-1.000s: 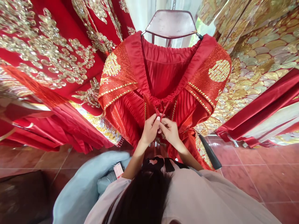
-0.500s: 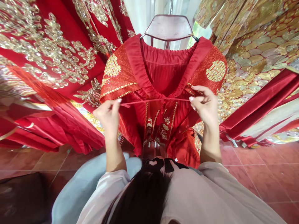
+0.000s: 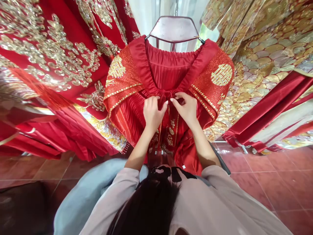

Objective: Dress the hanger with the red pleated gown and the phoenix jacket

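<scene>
Helpfully, the hanger bears the red garment, freeing your left hand and right hand, both part-curled at its neckline; whether gripping, I can't tell.

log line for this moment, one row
left hand: at front of gathered neckline | right hand: at neckline front | red double-happiness garment: on hanger

Beaded red cloth left, gold scale-patterned cloth right.
Pale curtain behind; red tiled floor below; dark brown object at lower left, form unclear.
</scene>
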`<act>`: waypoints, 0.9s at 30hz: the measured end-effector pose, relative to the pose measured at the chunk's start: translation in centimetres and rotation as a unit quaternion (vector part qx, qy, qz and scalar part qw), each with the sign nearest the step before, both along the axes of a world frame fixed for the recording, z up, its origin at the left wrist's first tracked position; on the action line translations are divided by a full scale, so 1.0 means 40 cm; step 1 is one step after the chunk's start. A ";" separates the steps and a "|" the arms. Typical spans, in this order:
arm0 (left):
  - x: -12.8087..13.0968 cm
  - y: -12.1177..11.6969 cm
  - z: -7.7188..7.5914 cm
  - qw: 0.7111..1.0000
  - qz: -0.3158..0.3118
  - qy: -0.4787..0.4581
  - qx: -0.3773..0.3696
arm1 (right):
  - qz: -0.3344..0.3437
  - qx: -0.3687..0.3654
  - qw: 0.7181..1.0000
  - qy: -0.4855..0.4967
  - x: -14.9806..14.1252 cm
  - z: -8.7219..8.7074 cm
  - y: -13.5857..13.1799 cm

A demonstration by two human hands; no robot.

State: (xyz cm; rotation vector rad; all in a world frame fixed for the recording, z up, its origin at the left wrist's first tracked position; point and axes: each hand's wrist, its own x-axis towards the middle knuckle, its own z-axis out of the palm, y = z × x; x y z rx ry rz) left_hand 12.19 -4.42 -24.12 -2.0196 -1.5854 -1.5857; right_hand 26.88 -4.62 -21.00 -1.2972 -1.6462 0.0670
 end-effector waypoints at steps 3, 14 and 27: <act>0.031 0.041 0.001 0.997 -0.055 -0.052 -0.027 | 0.018 -0.020 0.998 0.064 -0.034 -0.002 0.044; -0.027 0.032 0.131 0.873 -0.308 -0.343 -0.161 | 0.128 -0.070 0.940 0.307 -0.068 0.064 0.023; -0.214 0.116 0.231 0.894 -0.352 -0.253 -0.111 | 0.037 -0.051 0.995 0.073 0.100 0.125 0.067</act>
